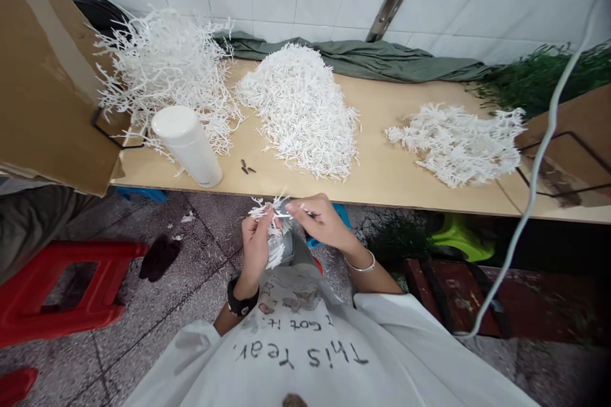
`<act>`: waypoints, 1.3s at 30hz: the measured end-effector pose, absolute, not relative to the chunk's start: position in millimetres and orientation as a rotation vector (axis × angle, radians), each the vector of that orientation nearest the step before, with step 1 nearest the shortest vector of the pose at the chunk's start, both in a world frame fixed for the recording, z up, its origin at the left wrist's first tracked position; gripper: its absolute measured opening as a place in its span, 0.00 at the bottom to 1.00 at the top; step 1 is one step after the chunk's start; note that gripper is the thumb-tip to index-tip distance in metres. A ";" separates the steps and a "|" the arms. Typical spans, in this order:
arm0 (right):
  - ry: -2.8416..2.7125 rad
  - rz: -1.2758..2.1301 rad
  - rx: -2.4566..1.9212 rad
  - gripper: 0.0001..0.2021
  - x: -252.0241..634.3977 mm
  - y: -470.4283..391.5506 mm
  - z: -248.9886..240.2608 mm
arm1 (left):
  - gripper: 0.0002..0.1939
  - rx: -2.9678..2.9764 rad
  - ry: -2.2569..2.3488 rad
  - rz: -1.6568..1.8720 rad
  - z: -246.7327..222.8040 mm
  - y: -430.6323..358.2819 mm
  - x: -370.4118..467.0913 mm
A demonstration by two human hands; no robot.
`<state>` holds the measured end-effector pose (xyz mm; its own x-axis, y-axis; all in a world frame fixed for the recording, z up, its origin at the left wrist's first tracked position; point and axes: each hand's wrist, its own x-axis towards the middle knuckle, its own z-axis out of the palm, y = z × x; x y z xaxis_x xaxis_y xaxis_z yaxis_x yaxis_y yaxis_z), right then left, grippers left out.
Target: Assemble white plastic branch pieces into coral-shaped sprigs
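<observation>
My left hand (256,241) is closed around a small bunch of white branched sprigs (274,257), whose thin tips stick out above and below the fingers. Close beside it, my right hand (321,221) pinches the end of a white sprig that reaches across from the bunch. A small dark spot shows at the right fingers, too small to name. Both hands are over my lap, just in front of the table edge. On the table (372,172) lie a dense heap of short white pieces (305,111) and a loose tangle of longer white sprigs (167,63).
A white lidded bottle (191,149) stands near the front edge, with several small dark seeds (246,167) beside it. Another white pile (461,143) lies right. Cardboard boxes (48,70) flank the table. A pale cable (537,172) hangs at right; a red stool (71,286) stands left.
</observation>
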<state>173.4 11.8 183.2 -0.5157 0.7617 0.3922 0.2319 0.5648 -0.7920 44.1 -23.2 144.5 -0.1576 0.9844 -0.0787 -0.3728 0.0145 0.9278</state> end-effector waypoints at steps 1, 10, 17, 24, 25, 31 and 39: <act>-1.934 0.869 -0.788 0.21 176.3 10.4 184.5 | 0.23 0.804 1.038 1.449 146.2 -24.2 44.2; -0.900 -0.043 -0.720 0.22 249.9 39.5 229.7 | 0.22 0.607 1.114 1.733 140.6 -17.3 16.3; -1.829 0.103 -1.360 0.18 205.8 67.6 175.3 | 0.22 0.692 1.184 1.562 137.4 -19.0 32.0; -2.285 0.638 -1.060 0.16 165.7 1.9 182.8 | 0.16 0.721 1.234 1.613 127.0 -11.4 31.5; -2.343 0.594 -1.070 0.17 163.0 -3.1 182.7 | 0.16 0.736 1.216 1.612 125.8 -11.2 30.7; -2.324 0.636 -1.030 0.19 162.6 -9.4 175.1 | 0.15 0.795 1.197 1.558 128.1 -15.8 27.8; -1.991 1.017 -0.198 0.17 184.1 -32.5 206.4 | 0.23 0.813 1.165 1.600 137.4 -13.3 20.2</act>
<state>184.1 -32.5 206.4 -0.6116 0.4809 0.6282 -0.2272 0.6538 -0.7217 20.2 -13.3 137.4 -0.3166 0.9483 -0.0218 -0.3118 -0.0823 0.9466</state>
